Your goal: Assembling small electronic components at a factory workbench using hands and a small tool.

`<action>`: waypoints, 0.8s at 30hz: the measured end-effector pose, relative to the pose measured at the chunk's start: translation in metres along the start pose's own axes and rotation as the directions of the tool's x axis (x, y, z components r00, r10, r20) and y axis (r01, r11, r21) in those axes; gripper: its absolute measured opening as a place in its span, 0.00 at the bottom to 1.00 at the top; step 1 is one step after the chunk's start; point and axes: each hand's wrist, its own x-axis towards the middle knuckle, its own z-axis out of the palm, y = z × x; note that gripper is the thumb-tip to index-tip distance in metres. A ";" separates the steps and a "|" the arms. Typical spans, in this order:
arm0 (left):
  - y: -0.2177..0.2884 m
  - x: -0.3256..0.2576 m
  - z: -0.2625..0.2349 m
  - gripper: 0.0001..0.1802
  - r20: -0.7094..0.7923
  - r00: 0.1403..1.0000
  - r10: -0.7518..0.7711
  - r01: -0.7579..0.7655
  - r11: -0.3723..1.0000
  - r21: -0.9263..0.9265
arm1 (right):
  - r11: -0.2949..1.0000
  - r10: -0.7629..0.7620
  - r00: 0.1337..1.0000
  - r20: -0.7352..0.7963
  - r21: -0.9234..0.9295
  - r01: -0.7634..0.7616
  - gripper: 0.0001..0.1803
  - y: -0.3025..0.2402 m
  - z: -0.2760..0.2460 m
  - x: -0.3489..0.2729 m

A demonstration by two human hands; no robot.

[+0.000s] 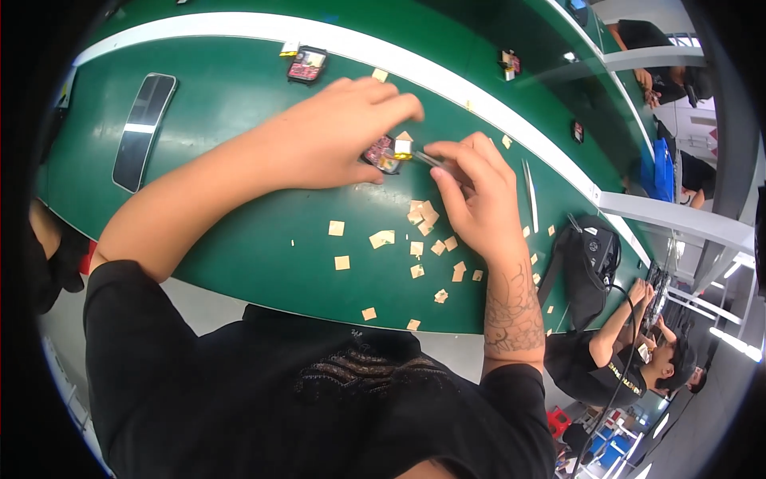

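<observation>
At the middle of the green table, my left hand [343,128] is curled round a small black-cased device with a red circuit board [375,152], thumb at its near side and fingers at its far side. A small silver battery with a yellow edge [403,148] sits at the right of the board. My right hand [477,188] is closed on a pair of tweezers [429,159], whose tips point at the battery. Whether the tips touch it I cannot tell. Just below the hands lie several tan square stickers [423,214], some overlapping.
A phone [144,132] lies at the left. Another black-cased device [307,64] stands near the white strip [351,38]. On the right are a second pair of tweezers [530,195] and a black bag [586,267] with a cable. Other people work farther right.
</observation>
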 end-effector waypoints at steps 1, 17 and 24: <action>0.001 0.001 0.004 0.40 0.003 1.000 -0.002 0.002 1.000 -0.002 | 1.000 0.003 1.000 0.001 0.002 -0.003 0.12 -0.002 -0.001 -0.003; 0.010 0.006 0.028 0.37 -0.074 0.994 0.085 -0.092 0.992 -0.089 | 0.889 0.142 0.984 0.112 -0.451 -0.077 0.07 -0.038 -0.004 -0.006; 0.013 0.002 0.021 0.36 -0.032 0.999 0.031 -0.033 0.997 -0.068 | 0.989 0.145 0.982 0.119 -0.040 -0.142 0.08 -0.002 -0.004 -0.003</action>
